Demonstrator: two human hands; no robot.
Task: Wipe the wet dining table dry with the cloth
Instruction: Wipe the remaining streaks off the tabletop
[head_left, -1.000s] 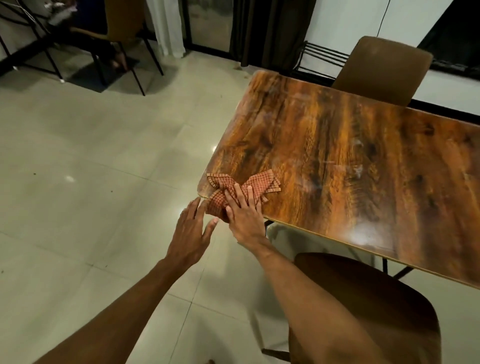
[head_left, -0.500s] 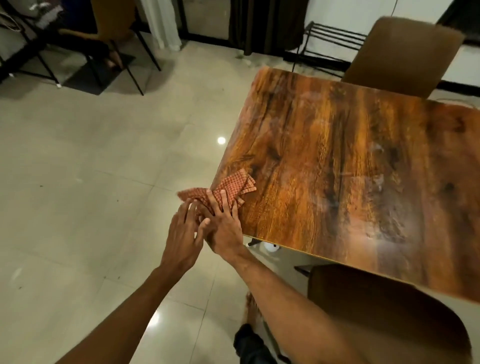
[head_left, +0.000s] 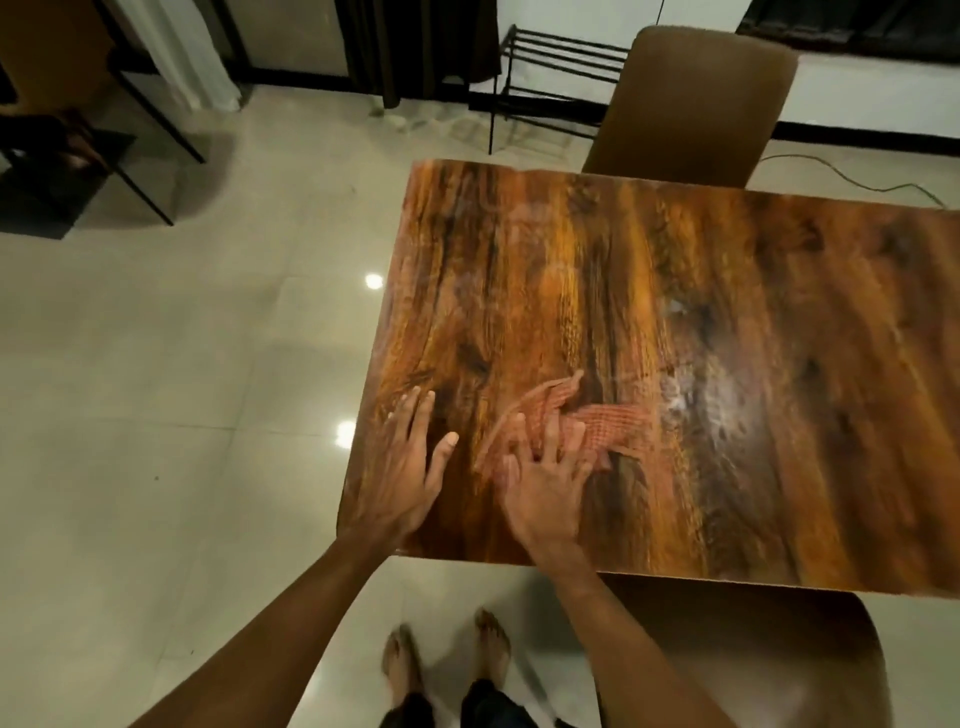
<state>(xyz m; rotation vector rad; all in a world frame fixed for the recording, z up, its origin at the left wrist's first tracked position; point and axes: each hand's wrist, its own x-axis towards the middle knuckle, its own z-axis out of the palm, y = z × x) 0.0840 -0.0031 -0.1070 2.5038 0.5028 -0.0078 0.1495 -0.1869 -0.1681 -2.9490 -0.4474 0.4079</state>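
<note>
We stand at the near left corner of the wood-grained counter (head_left: 675, 312), our bare feet (head_left: 447, 660) on the pale tiled floor (head_left: 156, 415) below its edge. Our right hand (head_left: 545, 483) lies palm down on the red checked cloth (head_left: 597, 431), fingers spread and flat over the cloth's near end, pressing it onto the counter rather than pinching it. The cloth is crumpled and blurred; it stretches out from under our fingers toward the right and toward the far side, lying on the counter a little way in from the near edge. Our left hand (head_left: 405, 467) rests just beside it on the bare wood near the counter's left edge, open, fingers together and thumb out, holding nothing and apart from the cloth. To the right of the cloth, a pale, cloudy smear (head_left: 711, 400) shows on the surface, and a smaller bright spot (head_left: 675, 306) sits farther back. A brown chair (head_left: 696, 104) stands at the far side of the counter, and the back of another chair (head_left: 753, 660) shows at the near side, under our right forearm. A black metal rack (head_left: 550, 88) stands against the far wall.
</note>
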